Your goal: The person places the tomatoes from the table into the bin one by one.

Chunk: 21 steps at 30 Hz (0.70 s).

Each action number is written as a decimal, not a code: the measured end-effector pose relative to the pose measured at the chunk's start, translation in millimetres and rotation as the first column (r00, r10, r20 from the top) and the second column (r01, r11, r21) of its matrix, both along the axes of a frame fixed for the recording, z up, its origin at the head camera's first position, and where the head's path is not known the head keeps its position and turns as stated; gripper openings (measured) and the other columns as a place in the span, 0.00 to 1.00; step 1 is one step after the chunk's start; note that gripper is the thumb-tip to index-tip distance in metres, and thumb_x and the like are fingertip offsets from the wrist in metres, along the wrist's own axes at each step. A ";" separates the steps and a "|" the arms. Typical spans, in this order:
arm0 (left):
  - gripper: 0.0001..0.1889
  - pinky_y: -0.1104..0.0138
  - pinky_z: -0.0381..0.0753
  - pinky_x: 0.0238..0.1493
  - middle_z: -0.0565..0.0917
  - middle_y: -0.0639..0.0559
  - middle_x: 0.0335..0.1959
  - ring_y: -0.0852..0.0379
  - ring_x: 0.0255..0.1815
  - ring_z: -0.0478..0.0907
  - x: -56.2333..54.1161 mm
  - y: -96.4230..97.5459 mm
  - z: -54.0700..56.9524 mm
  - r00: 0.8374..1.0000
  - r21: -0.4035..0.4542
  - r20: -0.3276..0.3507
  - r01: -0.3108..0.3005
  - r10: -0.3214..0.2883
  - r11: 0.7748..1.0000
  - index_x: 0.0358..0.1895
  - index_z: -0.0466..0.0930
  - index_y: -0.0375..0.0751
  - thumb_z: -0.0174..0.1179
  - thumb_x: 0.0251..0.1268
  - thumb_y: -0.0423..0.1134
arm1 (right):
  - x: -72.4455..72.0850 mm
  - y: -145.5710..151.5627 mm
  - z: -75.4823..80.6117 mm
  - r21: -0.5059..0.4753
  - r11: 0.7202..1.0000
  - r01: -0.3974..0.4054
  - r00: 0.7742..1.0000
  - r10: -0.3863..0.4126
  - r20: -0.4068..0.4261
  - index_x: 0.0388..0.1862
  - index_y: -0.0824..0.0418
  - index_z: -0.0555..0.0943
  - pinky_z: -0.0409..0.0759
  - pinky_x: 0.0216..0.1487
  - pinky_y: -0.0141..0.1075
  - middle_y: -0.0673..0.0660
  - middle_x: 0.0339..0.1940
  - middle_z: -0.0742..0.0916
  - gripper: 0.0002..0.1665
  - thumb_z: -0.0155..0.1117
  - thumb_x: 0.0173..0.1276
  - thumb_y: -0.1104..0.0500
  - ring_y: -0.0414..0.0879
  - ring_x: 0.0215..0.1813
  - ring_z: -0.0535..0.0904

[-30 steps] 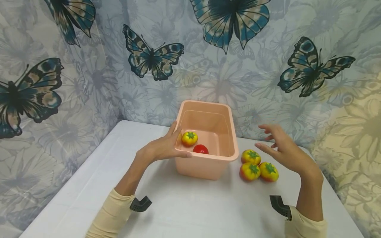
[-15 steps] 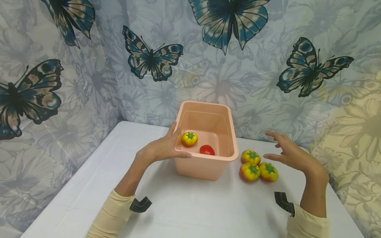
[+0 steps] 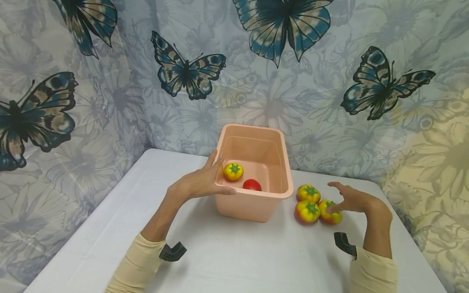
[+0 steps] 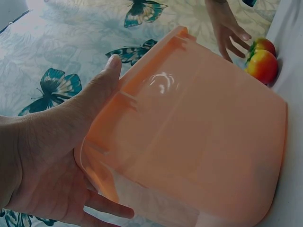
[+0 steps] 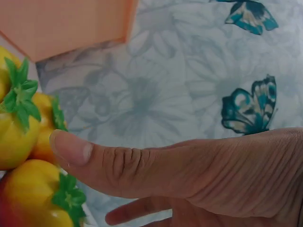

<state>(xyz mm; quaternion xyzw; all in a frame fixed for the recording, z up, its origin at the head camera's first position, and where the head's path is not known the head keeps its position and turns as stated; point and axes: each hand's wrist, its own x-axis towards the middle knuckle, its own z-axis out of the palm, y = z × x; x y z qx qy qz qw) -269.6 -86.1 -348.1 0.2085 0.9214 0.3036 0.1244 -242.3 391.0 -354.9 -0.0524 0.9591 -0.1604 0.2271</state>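
Note:
My left hand grips the near left corner of a peach plastic bin, thumb along the front rim and fingers at the left side. Inside the bin lie a yellow tomato-like fruit with a green leafy top and a smooth red round one, its lower part hidden by the front rim. Right of the bin, three yellow-red fruits with green tops cluster on the table: a back one, a front left one and a right one. My right hand hovers empty beside them, its thumb overlapping the right one.
A white cloth covers the table. Close behind the bin hangs a floral curtain with butterflies, which also runs along both sides. A black wrist mount sticks out from each sleeve.
My right hand has shifted slightly right, then come down toward the fruits. The red fruit in the bin has rolled right and partly back. My left hand and the bin have stayed put.

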 end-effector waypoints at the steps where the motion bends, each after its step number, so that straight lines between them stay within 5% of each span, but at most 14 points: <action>1: 0.68 0.42 0.77 0.71 0.21 0.61 0.87 0.40 0.80 0.67 -0.2 0.1 0.1 1.000 0.003 0.000 0.001 -0.001 1.000 0.86 0.31 0.63 0.64 0.50 0.81 | -0.9 -0.1 -1.7 0.003 1.000 0.002 1.000 -0.002 0.011 0.81 0.70 0.50 0.70 0.64 0.76 0.88 0.75 0.62 0.62 0.73 0.67 0.39 0.84 0.73 0.62; 9: 0.67 0.41 0.77 0.71 0.22 0.61 0.87 0.39 0.80 0.66 -2.0 -0.1 -1.1 1.000 -0.002 -0.002 -0.002 0.002 1.000 0.86 0.32 0.64 0.64 0.49 0.81 | -6.8 0.4 -15.7 0.049 0.996 0.078 0.986 -0.084 0.143 0.77 0.74 0.60 0.78 0.61 0.67 0.84 0.72 0.69 0.56 0.71 0.68 0.39 0.74 0.59 0.81; 16: 0.67 0.41 0.77 0.71 0.21 0.62 0.87 0.40 0.80 0.66 -1.9 -0.6 -0.5 1.000 -0.012 0.005 -0.006 0.007 1.000 0.86 0.32 0.64 0.63 0.49 0.81 | -8.9 -1.4 -22.0 0.101 0.980 0.170 0.966 -0.186 0.179 0.67 0.72 0.72 0.83 0.56 0.59 0.72 0.60 0.82 0.54 0.76 0.59 0.32 0.63 0.54 0.82; 21: 0.67 0.41 0.77 0.70 0.21 0.61 0.87 0.40 0.80 0.66 -1.8 0.3 -1.2 1.000 -0.016 0.002 -0.003 0.003 1.000 0.86 0.32 0.64 0.63 0.49 0.81 | -3.3 5.0 -17.1 0.044 0.985 0.167 0.976 -0.172 0.135 0.63 0.71 0.73 0.85 0.53 0.54 0.65 0.52 0.83 0.44 0.77 0.62 0.41 0.59 0.51 0.81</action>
